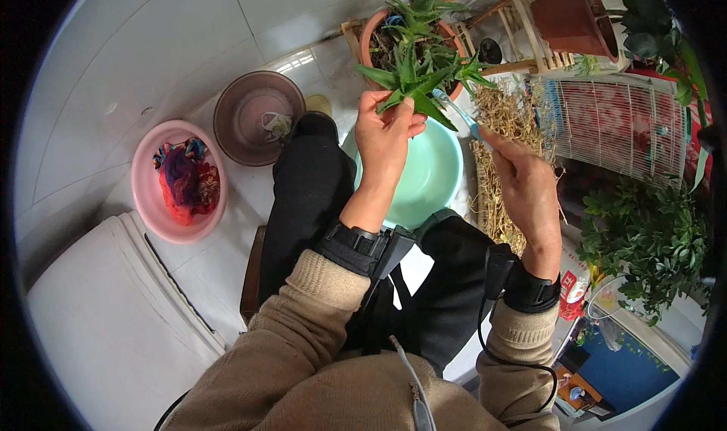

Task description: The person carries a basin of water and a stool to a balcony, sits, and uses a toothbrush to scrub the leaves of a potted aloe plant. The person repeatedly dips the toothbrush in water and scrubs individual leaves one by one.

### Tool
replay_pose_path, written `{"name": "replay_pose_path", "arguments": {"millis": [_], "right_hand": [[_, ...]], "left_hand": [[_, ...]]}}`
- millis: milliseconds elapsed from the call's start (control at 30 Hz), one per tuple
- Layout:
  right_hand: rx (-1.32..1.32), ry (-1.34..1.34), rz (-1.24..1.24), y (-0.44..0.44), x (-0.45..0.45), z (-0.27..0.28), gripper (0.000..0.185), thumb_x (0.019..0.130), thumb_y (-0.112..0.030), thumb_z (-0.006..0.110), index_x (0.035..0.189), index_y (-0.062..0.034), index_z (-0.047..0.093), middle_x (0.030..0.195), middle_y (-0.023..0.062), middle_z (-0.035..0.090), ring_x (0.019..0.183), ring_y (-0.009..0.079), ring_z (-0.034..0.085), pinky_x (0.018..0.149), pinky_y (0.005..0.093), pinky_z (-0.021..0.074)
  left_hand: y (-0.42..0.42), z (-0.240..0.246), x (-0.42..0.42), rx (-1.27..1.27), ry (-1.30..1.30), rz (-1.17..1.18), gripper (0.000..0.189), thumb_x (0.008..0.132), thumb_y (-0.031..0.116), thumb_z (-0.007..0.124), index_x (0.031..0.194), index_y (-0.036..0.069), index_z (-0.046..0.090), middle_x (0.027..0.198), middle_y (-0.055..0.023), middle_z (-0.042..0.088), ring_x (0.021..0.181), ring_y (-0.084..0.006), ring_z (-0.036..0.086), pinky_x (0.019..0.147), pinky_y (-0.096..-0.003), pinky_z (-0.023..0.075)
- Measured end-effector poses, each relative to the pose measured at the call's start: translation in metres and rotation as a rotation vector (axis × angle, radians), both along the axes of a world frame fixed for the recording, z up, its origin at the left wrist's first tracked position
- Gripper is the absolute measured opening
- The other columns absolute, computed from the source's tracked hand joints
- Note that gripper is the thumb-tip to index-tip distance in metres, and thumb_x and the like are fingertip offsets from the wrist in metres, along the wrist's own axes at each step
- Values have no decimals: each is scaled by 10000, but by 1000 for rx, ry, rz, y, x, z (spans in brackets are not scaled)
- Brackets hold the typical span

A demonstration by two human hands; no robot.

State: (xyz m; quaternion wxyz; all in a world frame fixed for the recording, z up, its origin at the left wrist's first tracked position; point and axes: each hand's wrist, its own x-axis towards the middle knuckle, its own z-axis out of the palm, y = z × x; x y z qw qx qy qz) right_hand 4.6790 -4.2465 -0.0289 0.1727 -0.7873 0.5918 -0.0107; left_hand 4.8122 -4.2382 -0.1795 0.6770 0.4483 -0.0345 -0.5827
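Note:
Between its thumb and fingers, my left hand (386, 130) grips a leaf of an aloe plant (406, 82). My right hand (522, 181) is closed around the handle of a blue and white toothbrush (459, 113), whose head is close to the held leaf. The aloe grows in a round terracotta-coloured pot (368, 39) with soil and several other spiky shoots. Below my hands, between my knees, stands a mint-green plastic basin (434, 170); my left hand and forearm hide part of it.
At left are a pink basin (139, 187) holding coloured cloths and a brown bucket (224, 119) with a pale crumpled item. Dried plant stalks (500, 204) lie on the right, near a white wire rack (619, 124), a leafy plant (653, 238) and a tilted brown pot (568, 22) on a wooden stand.

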Motion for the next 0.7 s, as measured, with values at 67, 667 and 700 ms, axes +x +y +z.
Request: {"name": "replay_pose_path", "arguments": {"millis": [67, 667, 700], "right_hand": [[22, -79, -7, 0, -3, -1, 253, 920, -105, 544, 1135, -141, 672, 884, 137, 646, 779, 337, 633, 682, 387, 488], [130, -48, -86, 2, -22, -2, 311, 919, -32, 537, 1198, -111, 649, 1008, 137, 688, 825, 221, 665, 754, 306, 498], [151, -151, -155, 7, -31, -6, 320, 911, -25, 541, 1195, -122, 654, 984, 133, 687, 799, 211, 661, 740, 309, 502]], "left_hand": [[0, 1, 0, 2, 2, -1, 227, 909, 73, 618, 1054, 13, 454, 943, -134, 623, 744, -199, 674, 653, -298, 587], [-1, 2, 1, 32, -10, -11, 230, 905, 53, 611, 1058, 21, 442, 951, -132, 617, 756, -191, 666, 658, -296, 586], [-1, 3, 1, 25, -7, -22, 230, 906, 53, 610, 1059, 21, 442, 956, -136, 618, 760, -194, 668, 661, -297, 586]]}}
